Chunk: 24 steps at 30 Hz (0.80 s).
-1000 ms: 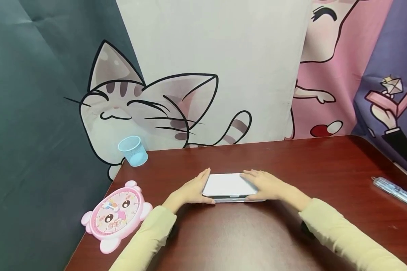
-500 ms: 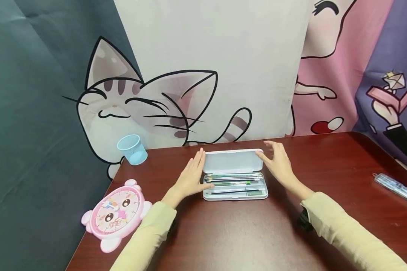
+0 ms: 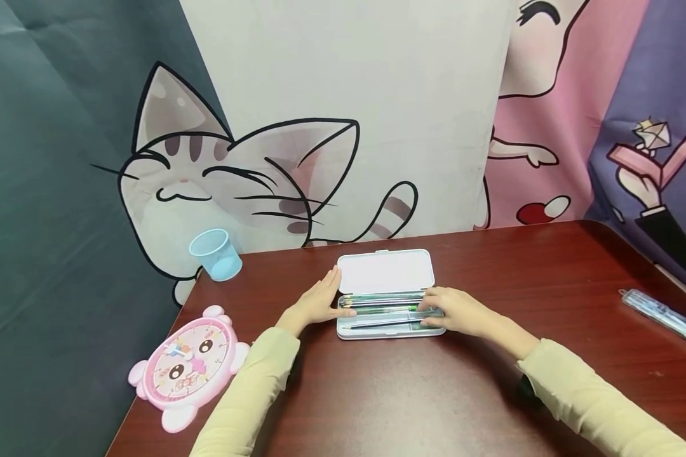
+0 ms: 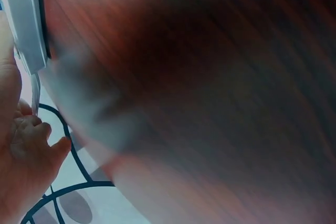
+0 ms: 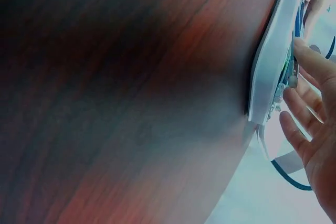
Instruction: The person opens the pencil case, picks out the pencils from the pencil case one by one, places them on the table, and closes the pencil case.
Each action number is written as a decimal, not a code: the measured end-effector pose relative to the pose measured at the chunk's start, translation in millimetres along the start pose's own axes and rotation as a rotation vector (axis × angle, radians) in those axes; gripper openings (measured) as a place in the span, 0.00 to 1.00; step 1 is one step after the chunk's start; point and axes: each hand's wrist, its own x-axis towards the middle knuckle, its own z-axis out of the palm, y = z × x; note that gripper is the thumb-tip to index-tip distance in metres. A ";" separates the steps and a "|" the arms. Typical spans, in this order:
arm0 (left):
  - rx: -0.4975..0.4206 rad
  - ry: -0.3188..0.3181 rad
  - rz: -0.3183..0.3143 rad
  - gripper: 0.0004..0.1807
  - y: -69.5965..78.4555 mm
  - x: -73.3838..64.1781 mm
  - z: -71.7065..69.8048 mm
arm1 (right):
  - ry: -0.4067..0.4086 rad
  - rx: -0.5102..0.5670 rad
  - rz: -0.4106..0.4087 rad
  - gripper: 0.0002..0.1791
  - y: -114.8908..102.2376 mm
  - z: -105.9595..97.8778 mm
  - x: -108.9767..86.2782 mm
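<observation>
Pink clock [image 3: 190, 358], just one, at left edge of counter [image 3: 423, 393]; one blue cup [image 3: 216, 255] at back corner. Left hand [image 3: 314, 301] wide, fingers straight along left end of white case [image 3: 371, 336], mid-counter; lid [image 3: 385, 271] leaning back, several pens [image 3: 377, 325] inside. Right hand [image 3: 454, 310] moved from lid corner down to pens; cannot tell if gripping. Room rightward, until one plastic pack [image 3: 663, 317].
</observation>
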 end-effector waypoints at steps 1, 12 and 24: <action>-0.012 -0.006 0.000 0.57 -0.2 -0.1 -0.1 | -0.013 -0.006 0.001 0.09 -0.5 0.3 0.0; -0.073 -0.044 -0.019 0.53 -5.1 0.5 2.5 | -0.018 -0.032 -0.056 0.03 -1.2 5.6 3.2; -0.092 -0.051 -0.019 0.52 -6.1 3.2 3.1 | 0.217 0.068 -0.014 0.06 17.2 -11.4 -8.4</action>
